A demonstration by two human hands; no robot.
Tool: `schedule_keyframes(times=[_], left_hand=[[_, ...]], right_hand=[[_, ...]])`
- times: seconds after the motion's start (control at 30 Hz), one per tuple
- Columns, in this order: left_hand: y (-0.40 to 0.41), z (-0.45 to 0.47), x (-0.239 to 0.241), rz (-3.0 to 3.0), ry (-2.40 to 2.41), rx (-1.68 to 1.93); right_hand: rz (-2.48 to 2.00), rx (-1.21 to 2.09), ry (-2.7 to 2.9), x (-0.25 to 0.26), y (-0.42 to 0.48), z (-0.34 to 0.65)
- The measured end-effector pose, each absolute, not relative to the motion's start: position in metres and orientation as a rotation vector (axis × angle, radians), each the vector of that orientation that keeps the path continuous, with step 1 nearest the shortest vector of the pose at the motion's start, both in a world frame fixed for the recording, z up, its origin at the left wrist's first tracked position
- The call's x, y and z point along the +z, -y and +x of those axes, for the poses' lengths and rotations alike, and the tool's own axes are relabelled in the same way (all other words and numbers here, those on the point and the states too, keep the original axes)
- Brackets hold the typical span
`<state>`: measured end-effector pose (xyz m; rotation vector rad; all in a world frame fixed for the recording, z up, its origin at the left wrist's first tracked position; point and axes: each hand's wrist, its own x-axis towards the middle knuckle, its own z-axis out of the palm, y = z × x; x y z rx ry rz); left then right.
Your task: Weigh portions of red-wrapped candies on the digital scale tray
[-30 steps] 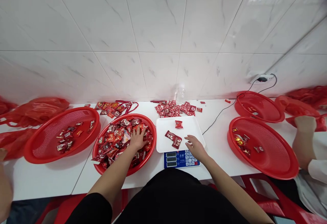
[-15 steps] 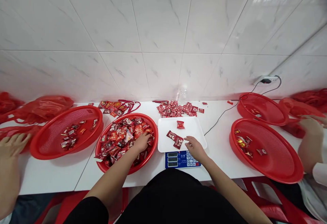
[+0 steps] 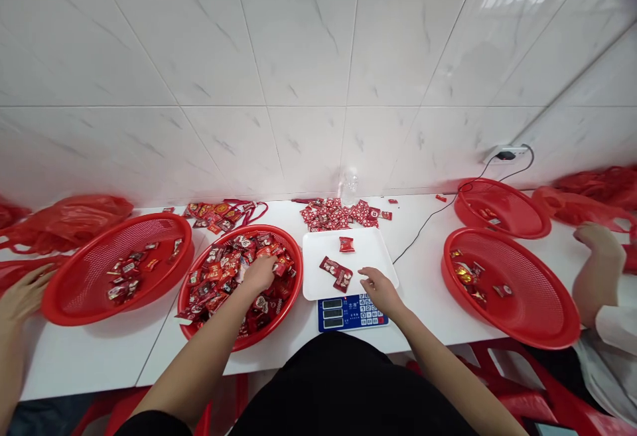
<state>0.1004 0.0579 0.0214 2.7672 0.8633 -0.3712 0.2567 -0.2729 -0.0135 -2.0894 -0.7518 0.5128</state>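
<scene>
My left hand [image 3: 259, 273] reaches into a round red basket [image 3: 288, 303] heaped with red-wrapped candies [image 3: 219, 277]. Its fingers curl down among the wrappers, and what they grip is hidden. My right hand [image 3: 379, 289] rests at the front right corner of the white scale tray [image 3: 368, 250], fingers loosely bent and holding nothing. Three red candy packets [image 3: 338, 273] lie on that tray. The blue scale panel [image 3: 351, 313] with its keypad shows just below my right hand.
A second red basket [image 3: 70, 296] with a few candies stands at left, two more [image 3: 547, 326] at right. Loose red packets [image 3: 338, 214] lie by the tiled wall. A black cable [image 3: 428, 223] runs to a wall socket. Other people's hands [image 3: 22, 296] show at both edges.
My left hand has shifted about within the candy basket, first right, then back towards its middle. My right hand has hardly moved. The neighbours' hands at both edges have moved.
</scene>
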Motion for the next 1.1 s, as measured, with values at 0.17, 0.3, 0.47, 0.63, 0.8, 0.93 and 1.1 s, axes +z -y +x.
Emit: schedule_keyframes(times=[0.17, 0.3, 0.47, 0.63, 0.8, 0.93, 1.1], left_hand=[[-0.062, 0.113, 0.049, 2.632, -0.946, -0.136], [-0.032, 0.136, 0.059, 2.302, -0.881, 0.038], [0.014, 0.158, 0.039, 1.867, -0.713, -0.041], [0.037, 0.167, 0.007, 2.138, -0.579, -0.072], [0.048, 0.167, -0.002, 2.201, -0.296, -0.093], [0.042, 0.159, 0.001, 2.284, -0.316, -0.039], [0.023, 0.148, 0.002, 2.409, -0.521, 0.163]], right_hand=[[-2.083, 0.536, 0.715, -0.011, 0.277, 0.255], [-2.09, 0.535, 0.734, -0.01, 0.276, 0.256], [-2.14, 0.536, 0.798, -0.009, 0.27, 0.256], [-2.266, 0.49, 1.038, -0.015, 0.255, 0.246], [-2.376, 0.42, 1.225, -0.021, 0.241, 0.246], [-2.454, 0.385, 1.167, -0.017, 0.242, 0.264], [-2.458, 0.317, 0.999, -0.005, 0.222, 0.294]])
